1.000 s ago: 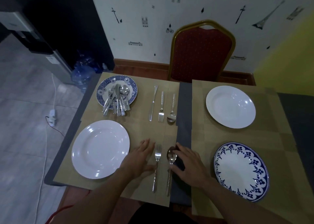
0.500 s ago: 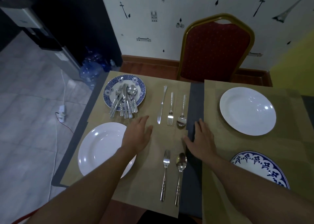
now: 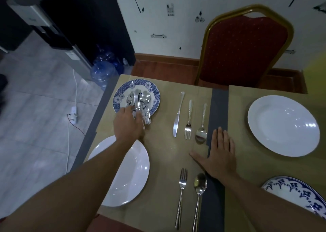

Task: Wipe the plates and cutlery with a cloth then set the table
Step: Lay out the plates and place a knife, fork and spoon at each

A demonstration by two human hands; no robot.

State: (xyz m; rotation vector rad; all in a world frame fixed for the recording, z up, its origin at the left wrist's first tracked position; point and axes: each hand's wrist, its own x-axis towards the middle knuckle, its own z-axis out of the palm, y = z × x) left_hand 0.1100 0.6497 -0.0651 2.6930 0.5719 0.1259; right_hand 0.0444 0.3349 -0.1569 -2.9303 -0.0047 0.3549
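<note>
While the left hand [image 3: 129, 124] covers the cutlery [image 3: 145, 97] handles on the far blue plate [image 3: 154, 89] — grip hidden, I cannot tell — the right hand [image 3: 220, 154] lies flat on the table [image 3: 219, 105]. Pinch one handle, lift straight up, don't drag the rest.

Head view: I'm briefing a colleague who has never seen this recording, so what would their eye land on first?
Most likely the left hand, stretched out to the pile of cutlery on the blue-patterned plate at far left; whether it grips anything is unclear. Next comes the right hand, lying flat and open across the grey strip near the centre. The red chair stands out at the far side.
</note>
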